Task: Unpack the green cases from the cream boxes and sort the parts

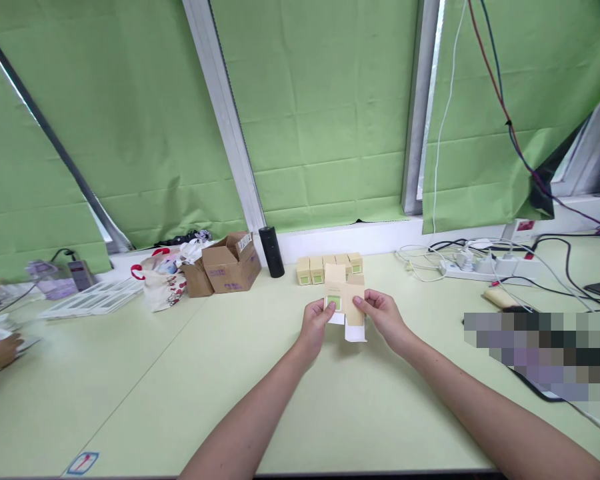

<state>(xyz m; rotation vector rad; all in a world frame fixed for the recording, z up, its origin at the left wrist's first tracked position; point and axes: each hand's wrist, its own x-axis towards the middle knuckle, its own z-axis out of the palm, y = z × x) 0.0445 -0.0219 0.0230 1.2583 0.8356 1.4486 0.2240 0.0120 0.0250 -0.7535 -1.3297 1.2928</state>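
Between my two hands is a small cream carton (344,299) with a green printed square, its flaps unfolded and white on the inside. My left hand (316,325) pinches its left side, with the thumb over the green square. On the right edge, my right hand (384,319) grips the carton with the thumb in front. The carton is held up above the table, partly covering a group of finished-looking small cream boxes (304,272) behind it. Those boxes stand in a row and carry similar green squares.
A black cylinder (271,252) and an open cardboard box (231,263) stand toward the back, beside a white fabric bag (161,283). Cables and a power strip (490,268) lie at right. Another person's hand (3,353) is at far left on the pale green table (190,393).
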